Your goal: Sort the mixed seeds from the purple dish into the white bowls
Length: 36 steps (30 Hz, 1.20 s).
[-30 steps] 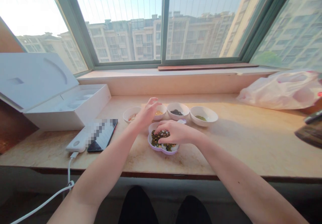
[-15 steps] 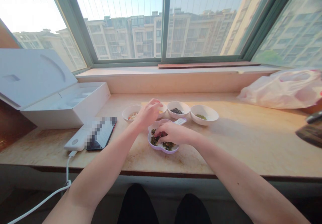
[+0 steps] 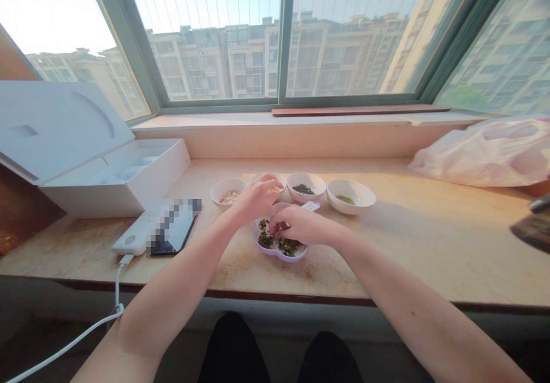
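Observation:
My left hand (image 3: 259, 196) is over the white bowl (image 3: 282, 183) of yellow kernels, its fingers bent together near the rim. Anything between those fingertips is too small to make out. A shallow purple-rimmed divided dish (image 3: 270, 251) holds dark green and mixed beans or grains. Into it reaches my right hand (image 3: 298, 225), fingers pinched at the contents; what they grip is hidden. The dish's pale handle (image 3: 311, 206) shows beyond this hand. White bowls stand behind: one of pale and reddish bits (image 3: 228, 192), one of black beans (image 3: 303, 189), one of green beans (image 3: 345, 199).
On the left are an open white box (image 3: 150, 179), a phone (image 3: 178, 228) and a white power bank (image 3: 129, 239) with a cable (image 3: 118, 285). A plastic bag (image 3: 485, 153) lies at the back right. A dark object (image 3: 533, 228) sits at the right edge.
My left hand has drawn slightly back toward me, showing more of the yellow-kernel bowl. My right hand stays in the dish with its fingers shifted slightly. The whole view has moved a little.

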Each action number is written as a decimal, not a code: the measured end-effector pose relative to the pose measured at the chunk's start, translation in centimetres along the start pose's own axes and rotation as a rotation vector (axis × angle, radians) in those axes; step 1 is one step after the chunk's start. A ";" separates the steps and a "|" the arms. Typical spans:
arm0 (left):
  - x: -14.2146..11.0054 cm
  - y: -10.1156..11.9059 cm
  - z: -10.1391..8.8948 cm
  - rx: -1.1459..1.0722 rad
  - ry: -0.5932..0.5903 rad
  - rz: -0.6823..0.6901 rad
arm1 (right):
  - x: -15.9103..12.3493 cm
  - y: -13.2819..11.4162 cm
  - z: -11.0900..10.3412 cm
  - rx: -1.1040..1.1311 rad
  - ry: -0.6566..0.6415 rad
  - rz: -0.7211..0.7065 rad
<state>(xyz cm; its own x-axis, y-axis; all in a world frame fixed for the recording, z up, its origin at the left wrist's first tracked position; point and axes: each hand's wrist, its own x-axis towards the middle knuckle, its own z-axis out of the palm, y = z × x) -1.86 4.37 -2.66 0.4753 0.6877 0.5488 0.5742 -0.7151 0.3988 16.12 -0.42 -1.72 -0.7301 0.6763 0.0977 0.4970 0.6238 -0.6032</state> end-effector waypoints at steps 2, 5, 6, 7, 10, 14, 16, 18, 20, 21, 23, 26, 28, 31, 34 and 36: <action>0.0 0.1 -0.1 -0.007 -0.008 0.001 | -0.2 0.1 -0.1 0.053 0.018 0.025; 0.0 0.5 -0.4 -0.008 -0.009 -0.016 | -0.3 0.1 -0.5 0.197 0.068 0.036; 0.0 0.6 -0.5 -0.004 -0.002 -0.030 | -0.4 0.1 -0.8 0.268 0.085 0.038; 0.1 0.8 -0.6 0.002 0.009 -0.046 | -0.4 0.1 -1.0 0.351 0.101 0.048; 0.1 1.3 -1.1 0.013 0.036 -0.092 | -0.4 0.4 -1.7 0.599 0.142 0.124; 0.1 1.8 -1.6 0.006 0.010 -0.088 | -0.6 0.8 -2.2 0.824 0.195 0.217; 0.1 2.1 -1.6 0.020 -0.008 -0.073 | -0.6 0.9 -2.4 0.909 0.205 0.253; 0.0 2.2 -1.6 0.044 -0.038 -0.065 | -0.6 0.9 -2.4 0.969 0.211 0.276; -0.1 2.3 -1.5 0.053 -0.083 -0.059 | -0.6 0.9 -2.5 1.011 0.222 0.291; -0.2 2.3 -1.4 0.046 -0.106 -0.058 | -0.6 0.9 -2.5 1.025 0.227 0.296; -0.2 2.4 -1.3 0.021 -0.152 -0.058 | -0.6 0.8 -2.5 1.043 0.241 0.299; -0.3 2.4 -1.2 0.014 -0.222 -0.041 | -0.6 1.0 -2.6 1.056 0.279 0.288; -0.3 2.5 -1.2 0.049 -0.282 -0.014 | -0.6 1.3 -2.7 1.044 0.318 0.284; -0.4 3.0 -1.5 0.104 -0.375 0.015 | -0.5 1.9 -2.9 0.963 0.428 0.267; -0.7 3.8 -1.9 0.142 -0.465 0.039 | -0.3 2.8 -3.4 0.686 0.629 0.250; -0.9 4.2 -2.1 0.142 -0.559 0.079 | -0.3 3.6 -3.8 0.377 0.769 0.256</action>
<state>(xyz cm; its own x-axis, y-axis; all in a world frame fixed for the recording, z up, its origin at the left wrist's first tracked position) -1.24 0.48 0.08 0.7782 0.6220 0.0864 0.5878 -0.7699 0.2487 19.95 3.09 -0.90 -0.0337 0.9376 0.3461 0.3153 0.3386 -0.8865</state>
